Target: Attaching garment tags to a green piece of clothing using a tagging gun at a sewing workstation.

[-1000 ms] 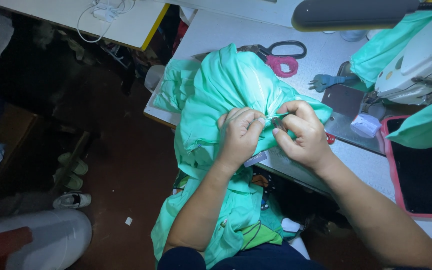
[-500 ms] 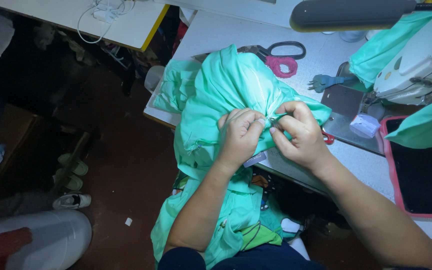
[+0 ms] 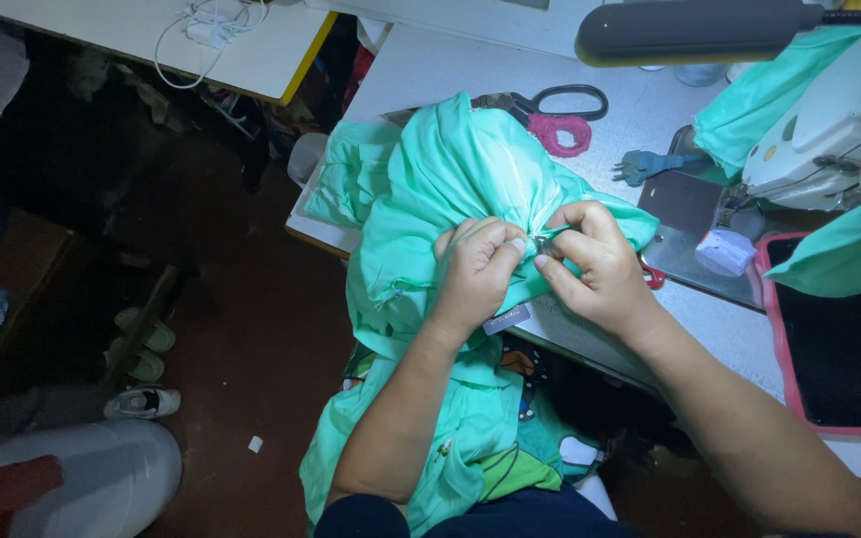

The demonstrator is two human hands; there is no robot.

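Fingers (image 3: 498, 242) of the left hand (image 3: 475, 274) are curled closed on a bunched fold of the mint-green fabric garment (image 3: 450, 189), and the fingers of the right hand (image 3: 595, 264) are pinched on the same fold from the other side, so that the two hands almost touch each other. Between the fingertips a small dark metal part, perhaps a zipper piece, is held, but it is too small to be told exactly. The garment is draped over the front edge of the white bench (image 3: 421, 75); its upper part is heaped on the bench and its lower part hangs down onto the lap of the person. Behind the garment, a pair of scissors with one black and one pink handle (image 3: 555, 115) is seen lying on the bench, partly covered by the cloth. To the right of the hands, a white sewing machine (image 3: 834, 130) is placed, with a flat grey metal plate (image 3: 690, 204) before it and more green cloth laid around it. A small pale blue plastic tool (image 3: 645, 164) lies beside this plate. Near the right edge, a dark tray with a pink rim (image 3: 834, 344) is set on the bench. Above, a grey lamp head (image 3: 690, 30) is seen. On the dark floor at the left, a white shoe (image 3: 142, 402) is found.
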